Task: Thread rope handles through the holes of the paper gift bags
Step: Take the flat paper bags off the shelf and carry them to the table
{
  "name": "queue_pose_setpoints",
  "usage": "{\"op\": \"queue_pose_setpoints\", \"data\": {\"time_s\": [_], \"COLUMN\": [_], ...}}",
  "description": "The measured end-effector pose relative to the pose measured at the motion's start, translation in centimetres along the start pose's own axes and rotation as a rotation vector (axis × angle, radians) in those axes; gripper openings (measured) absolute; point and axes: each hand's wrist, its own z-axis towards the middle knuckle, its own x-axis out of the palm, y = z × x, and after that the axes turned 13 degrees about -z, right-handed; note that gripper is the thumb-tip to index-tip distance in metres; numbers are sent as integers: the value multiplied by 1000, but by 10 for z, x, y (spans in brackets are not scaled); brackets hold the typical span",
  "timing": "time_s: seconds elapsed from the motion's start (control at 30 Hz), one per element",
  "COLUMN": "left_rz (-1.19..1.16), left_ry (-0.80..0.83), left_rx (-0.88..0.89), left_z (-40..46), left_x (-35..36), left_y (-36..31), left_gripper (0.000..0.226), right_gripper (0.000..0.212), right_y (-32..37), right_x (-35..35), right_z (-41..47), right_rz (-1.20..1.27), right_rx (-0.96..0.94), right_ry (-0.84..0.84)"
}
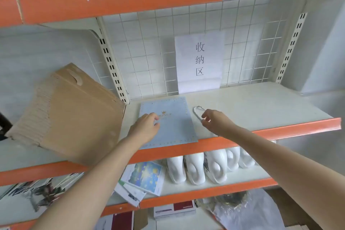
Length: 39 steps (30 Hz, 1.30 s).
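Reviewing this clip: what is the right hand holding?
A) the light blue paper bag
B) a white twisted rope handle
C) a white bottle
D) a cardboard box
B: the right hand pinches the white twisted rope handle just right of the light blue paper bag, which lies flat on the shelf under the left hand.

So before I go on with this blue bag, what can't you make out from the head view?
- Handle holes in the blue gift bag: too small to find.
- The bag's print: partly under the left hand.
- Far end of the rope handle: hidden by the right hand that pinches it.
- Items on the lower shelves: cut off by the orange shelf edge.
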Motion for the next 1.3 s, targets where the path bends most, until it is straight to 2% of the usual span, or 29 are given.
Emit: {"op": "queue_pose_setpoints", "data": {"time_s": [0.2,0.4,0.53,0.7,0.8,0.93,1.1,1.23,1.3], "left_rz": [76,-35,-76,-62,-76,-193,-475,-778,-882], "left_ry": [-97,-284,-419,-430,-420,-379,-341,-357,-346], "left_rx": [-177,-184,-225,-280,-297,-380,-409,-409,-403], "left_z": [16,23,21,26,28,35,42,37,30], "left_x": [22,41,52,53,53,47,45,36,29], "left_y": [16,31,35,37,40,39,40,37,28], "left_gripper": [38,44,49,57,63,66,56,21,10], "right_gripper": [38,32,29,30,38,34,14,18,20], "right_y": [5,5,1,4,4,7,7,4,2], "right_x": [28,47,49,49,48,45,43,35,32], "right_z": [19,25,28,26,24,21,17,9,8], "right_rz": [22,-49,1,-54,-59,-35,123,257,384], "right_rx": [141,142,169,201,205,200,175,137,146], "right_ry": [-87,-135,-155,-164,-163,-180,-140,-151,-161]}}
